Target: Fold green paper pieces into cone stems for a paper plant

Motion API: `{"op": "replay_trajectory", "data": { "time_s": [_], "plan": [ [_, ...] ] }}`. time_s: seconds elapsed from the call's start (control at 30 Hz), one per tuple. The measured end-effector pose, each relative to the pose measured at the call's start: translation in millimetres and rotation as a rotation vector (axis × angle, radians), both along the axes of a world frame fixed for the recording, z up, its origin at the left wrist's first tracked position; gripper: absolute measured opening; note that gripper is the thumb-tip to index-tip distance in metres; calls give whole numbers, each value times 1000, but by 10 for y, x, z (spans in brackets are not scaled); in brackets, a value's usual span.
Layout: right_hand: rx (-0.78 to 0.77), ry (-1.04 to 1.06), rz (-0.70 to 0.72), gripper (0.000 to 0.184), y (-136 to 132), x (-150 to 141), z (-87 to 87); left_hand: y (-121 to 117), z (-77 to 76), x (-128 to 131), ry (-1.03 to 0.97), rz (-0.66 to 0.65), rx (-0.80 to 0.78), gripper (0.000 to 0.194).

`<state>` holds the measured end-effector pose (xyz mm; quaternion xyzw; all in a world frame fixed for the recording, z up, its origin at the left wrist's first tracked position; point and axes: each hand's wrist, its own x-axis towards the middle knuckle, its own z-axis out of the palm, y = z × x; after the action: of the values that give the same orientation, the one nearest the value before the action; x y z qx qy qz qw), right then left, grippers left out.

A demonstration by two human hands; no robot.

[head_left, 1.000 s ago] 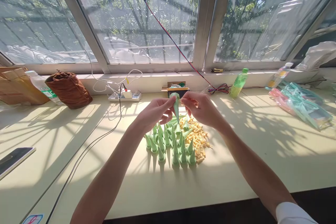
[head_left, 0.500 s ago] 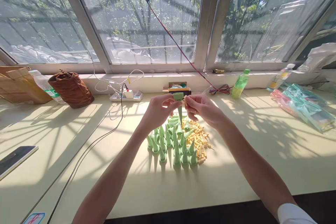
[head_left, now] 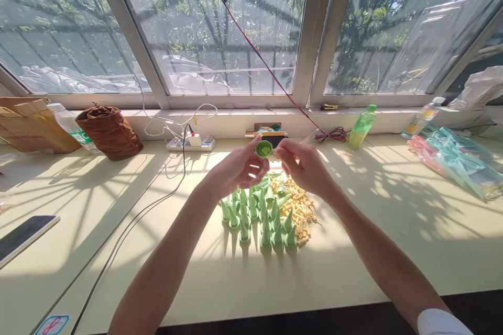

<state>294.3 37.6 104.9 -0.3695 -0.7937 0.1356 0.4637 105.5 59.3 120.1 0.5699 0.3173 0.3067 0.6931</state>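
My left hand (head_left: 243, 165) is closed around a green hollow cone (head_left: 264, 149), its round open end turned up toward me. Beside the cone's rim, my right hand (head_left: 296, 159) pinches with thumb and forefinger; a small pale bit shows at the fingertips, too small to make out. Below both hands, several green cones (head_left: 265, 235) stand on their wide ends, points up. More green cones lie on their sides behind these, partly hidden by my left hand. Right of the cones is a loose pile of small yellow pegs (head_left: 301, 204).
On the pale table (head_left: 220, 288) lie a phone (head_left: 25, 235) and a black cable at left. A power strip (head_left: 190, 144), brown cloth bag (head_left: 110, 131), small open box (head_left: 269, 131) and green bottle (head_left: 361, 126) line the window side. Plastic packets (head_left: 451, 157) lie at right.
The cone in my left hand has tipped from point down to its open end facing me. My right hand stays beside its rim, fingers pinched. The view has shifted slightly.
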Motion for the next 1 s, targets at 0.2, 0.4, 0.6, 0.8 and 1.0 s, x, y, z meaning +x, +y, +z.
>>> {"op": "replay_trajectory", "data": {
  "time_s": [0.2, 0.4, 0.6, 0.8, 1.0],
  "plan": [
    [-136, 105, 17, 44, 6, -12, -2, -15, 5, -16, 26, -17, 105, 45],
    [-352, 227, 117, 49, 46, 7, -9, -70, -6, -3, 274, 142, 668, 31],
    [-603, 391, 200, 51, 135, 19, -48, -65, -92, 95, 523, 314, 1202, 22],
    [-337, 304, 73, 49, 157, 58, -49, -28, -62, 41, 438, 465, 814, 46],
    [-109, 56, 3, 39, 73, 34, -24, -36, -2, -6, 239, 81, 215, 57]
  ]
}}
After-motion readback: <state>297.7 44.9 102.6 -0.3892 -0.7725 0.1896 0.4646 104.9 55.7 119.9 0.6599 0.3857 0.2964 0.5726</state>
